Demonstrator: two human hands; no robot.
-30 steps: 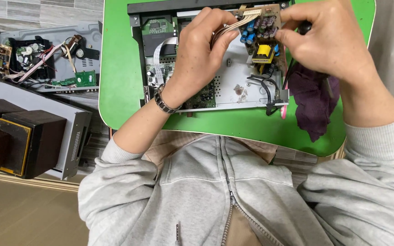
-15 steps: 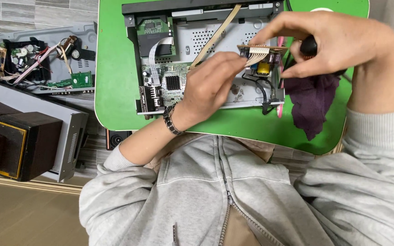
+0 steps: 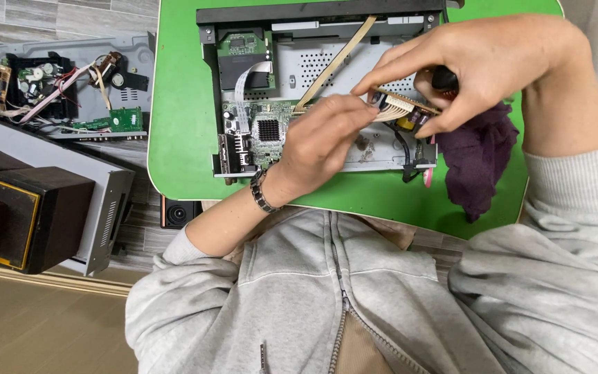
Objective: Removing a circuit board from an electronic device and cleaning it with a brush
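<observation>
Round-cornered green table [image 3: 181, 138] fills the upper middle, w/ an opened grey metal electronics chassis [image 3: 327, 69] lying on it, black front panel at the far edge. Inside the chassis: green circuit board w/ a black heatsink [image 3: 266, 128] at left-centre, white flat ribbon cable [image 3: 243, 86] curving up from it to a smaller far board, and a tan flat ribbon [image 3: 337, 59] running diagonally toward the far edge. Dark purple cloth [image 3: 479, 159] sits at the table's right near edge, just beside the chassis. Off the table at left, on the floor: a second opened grey device w/ loose coloured wires [image 3: 64, 83], and nearer, dark brown wooden speaker boxes [image 3: 36, 215]. Right hand [image 3: 493, 66] is over the chassis's right part, grip closed on a small tan power board w/ a white connector [image 3: 399, 105], lifted clear of the chassis floor; a black handle end shows in its palm. Left hand [image 3: 320, 138], metal-link bracelet at wrist, grip pinched narrow on the connector's wires at the board's left end.
</observation>
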